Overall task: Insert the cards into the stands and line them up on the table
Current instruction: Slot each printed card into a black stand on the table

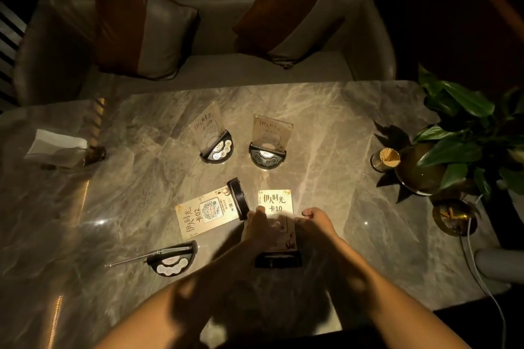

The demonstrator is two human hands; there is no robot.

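Your left hand and right hand pinch side edges of card 卡10, fingers closed on it, one hand per side. Card's long axis runs away from you; bottom edge points at black stand just below hands on bench. Both hands equally near. Slot alignment hard to judge in dim light.

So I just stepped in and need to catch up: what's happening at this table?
A person is fitting table cards into stands. Both hands, the left hand and right hand, hold the card marked 10 above a dark stand near the table's front edge. Two cards already stand upright in stands further back. The card marked 02 lies flat, and one empty stand waits at the left.
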